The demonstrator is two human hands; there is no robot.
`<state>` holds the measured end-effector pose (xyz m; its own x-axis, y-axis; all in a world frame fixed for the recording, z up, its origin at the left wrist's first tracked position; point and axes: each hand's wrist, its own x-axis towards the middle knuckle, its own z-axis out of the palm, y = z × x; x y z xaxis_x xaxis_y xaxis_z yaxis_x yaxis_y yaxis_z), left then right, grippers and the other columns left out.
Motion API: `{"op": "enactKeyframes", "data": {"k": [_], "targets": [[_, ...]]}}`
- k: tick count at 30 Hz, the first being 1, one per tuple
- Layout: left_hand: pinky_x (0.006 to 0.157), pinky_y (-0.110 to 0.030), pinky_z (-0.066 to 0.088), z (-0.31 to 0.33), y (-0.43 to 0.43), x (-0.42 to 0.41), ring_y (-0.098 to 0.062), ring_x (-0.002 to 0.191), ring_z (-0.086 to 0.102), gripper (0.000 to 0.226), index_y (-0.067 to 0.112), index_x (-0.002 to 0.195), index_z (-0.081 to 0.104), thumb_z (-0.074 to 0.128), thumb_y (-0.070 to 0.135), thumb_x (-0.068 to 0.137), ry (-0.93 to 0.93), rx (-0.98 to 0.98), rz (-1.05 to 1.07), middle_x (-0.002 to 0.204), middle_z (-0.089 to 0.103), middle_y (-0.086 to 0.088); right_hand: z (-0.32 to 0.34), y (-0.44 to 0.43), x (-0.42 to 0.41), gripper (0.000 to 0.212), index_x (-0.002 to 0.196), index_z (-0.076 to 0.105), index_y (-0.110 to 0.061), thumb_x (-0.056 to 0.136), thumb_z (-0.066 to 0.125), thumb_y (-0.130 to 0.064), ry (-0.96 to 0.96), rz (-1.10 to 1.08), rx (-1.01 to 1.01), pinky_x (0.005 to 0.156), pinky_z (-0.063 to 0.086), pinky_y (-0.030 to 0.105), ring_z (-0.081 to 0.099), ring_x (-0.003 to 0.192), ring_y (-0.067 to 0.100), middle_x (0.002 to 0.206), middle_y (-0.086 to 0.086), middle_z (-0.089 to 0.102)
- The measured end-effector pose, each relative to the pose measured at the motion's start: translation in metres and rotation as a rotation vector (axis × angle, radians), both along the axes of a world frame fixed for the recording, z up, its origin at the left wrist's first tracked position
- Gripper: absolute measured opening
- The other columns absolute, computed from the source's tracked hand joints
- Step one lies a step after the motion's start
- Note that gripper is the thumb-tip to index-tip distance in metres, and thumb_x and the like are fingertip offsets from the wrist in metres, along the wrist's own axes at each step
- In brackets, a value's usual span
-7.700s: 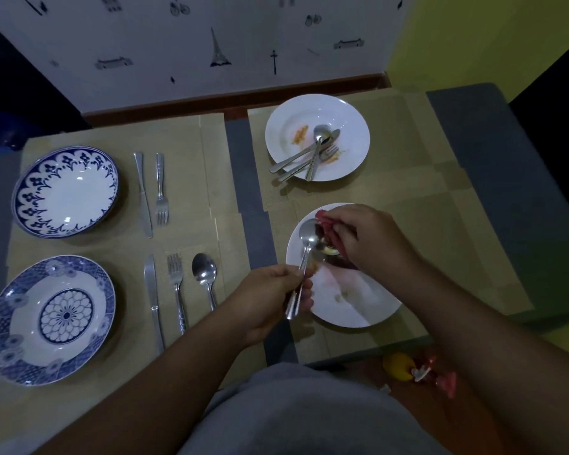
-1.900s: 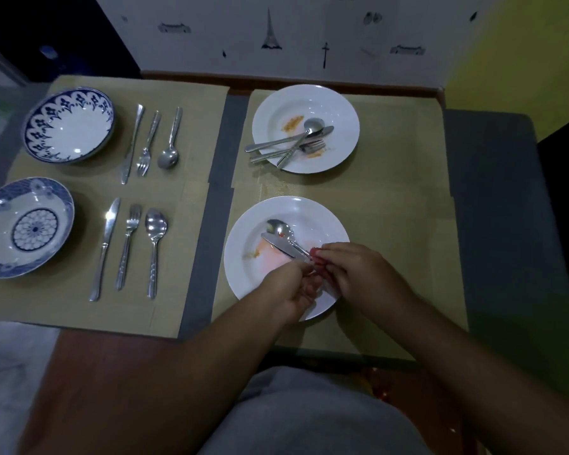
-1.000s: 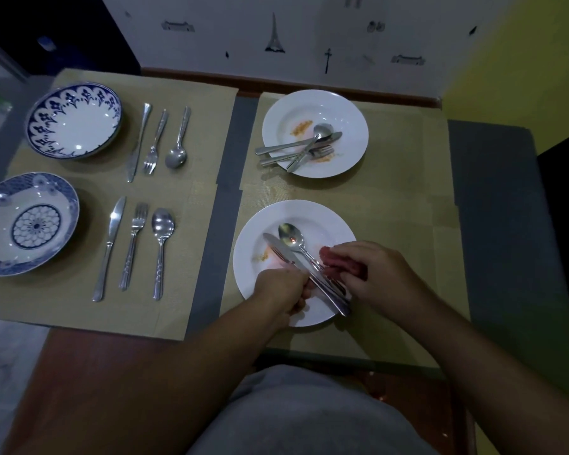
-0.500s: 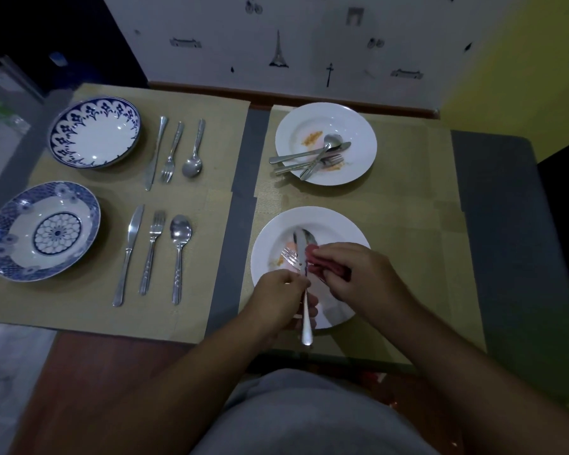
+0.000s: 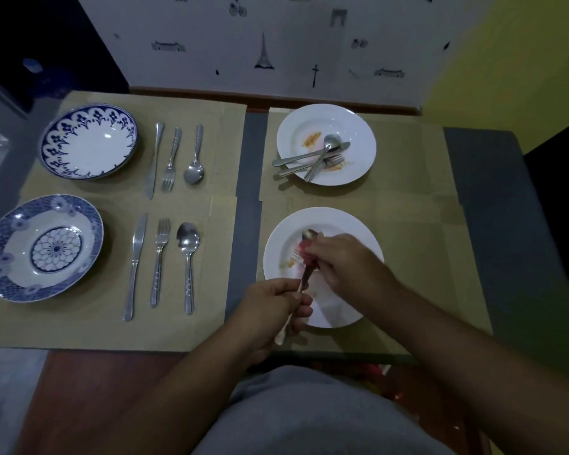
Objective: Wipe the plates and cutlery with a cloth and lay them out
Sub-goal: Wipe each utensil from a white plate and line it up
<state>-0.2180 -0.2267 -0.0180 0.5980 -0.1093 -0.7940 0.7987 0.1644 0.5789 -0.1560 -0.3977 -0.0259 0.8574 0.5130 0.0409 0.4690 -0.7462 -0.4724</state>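
Wiping now: the right hand point(image 5: 345, 262) pinches the pink cloth point(image 5: 306, 254) round a cutlery bundle point(image 5: 304, 278) held over the near white plate point(image 5: 332, 311).
Left hand: the left hand point(image 5: 275, 310) grips the handles at that plate's near rim.
Changed: seconds ago this cutlery lay flat on the plate. Now it is lifted, and a spoon bowl point(image 5: 309, 234) pokes out beyond the cloth.
Laid out: well left of the plate, the upper set has gained its spoon point(image 5: 194, 172). Both laid sets look complete.
Meaning: the third set is probably under way. The plate's orange smear point(image 5: 288, 263) and the far white plate point(image 5: 363, 133) beyond it remain unwiped.
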Motion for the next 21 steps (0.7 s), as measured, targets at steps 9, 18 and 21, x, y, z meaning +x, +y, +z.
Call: {"op": "enactKeyframes", "data": {"k": [9,18,21], "targets": [[0.044,-0.021,0.041,-0.004,0.040,0.020,-0.010,0.058,0.056,0.021,0.003,0.108,0.073,0.056,-0.001,0.096,0.067,-0.077,-0.073,0.088,0.072,-0.010,0.008,0.019,0.021,0.023,0.104,0.073,-0.011,0.084,0.061,-0.006,0.059,-0.155,-0.034,0.084,0.049,0.029,0.066,0.092,0.022,0.100,0.005,0.073],[0.076,-0.031,0.058,-0.009,0.052,0.025,-0.018,0.079,0.068,0.018,0.004,0.107,0.075,0.064,0.000,0.093,0.146,-0.127,-0.148,0.093,0.076,-0.015,0.036,0.026,-0.013,0.033,0.112,0.072,-0.007,0.083,0.064,0.005,-0.061,-0.207,0.025,0.098,0.037,0.010,0.062,0.105,0.016,0.114,0.007,0.071],[0.084,-0.040,0.060,-0.009,0.045,0.025,-0.024,0.079,0.070,0.017,0.004,0.103,0.078,0.067,0.001,0.089,0.137,-0.109,-0.142,0.086,0.076,-0.015,0.027,0.034,-0.034,0.027,0.107,0.074,-0.011,0.084,0.063,-0.004,-0.068,-0.047,0.032,0.099,0.042,0.027,0.058,0.108,0.012,0.116,0.003,0.070]]}}
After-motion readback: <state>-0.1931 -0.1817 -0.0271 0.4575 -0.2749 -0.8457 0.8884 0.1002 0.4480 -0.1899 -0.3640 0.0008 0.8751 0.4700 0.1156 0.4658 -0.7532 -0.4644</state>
